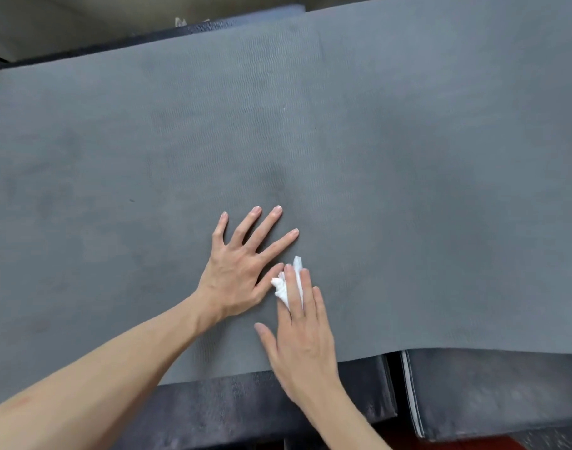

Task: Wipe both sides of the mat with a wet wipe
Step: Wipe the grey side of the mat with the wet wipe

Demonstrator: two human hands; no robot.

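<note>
A large grey mat (310, 131) with a fine wavy texture lies spread flat and fills most of the head view. My left hand (242, 264) rests palm down on it near the front edge, fingers straight and spread. Just to its right, my right hand (304, 339) presses a crumpled white wet wipe (286, 285) onto the mat with straight fingers. Part of the wipe is hidden under those fingers.
The mat lies over dark padded blocks (492, 394), whose fronts show below its near edge, with a gap between two of them. A dark edge (187, 30) and pale floor show beyond the mat's far side at the top left.
</note>
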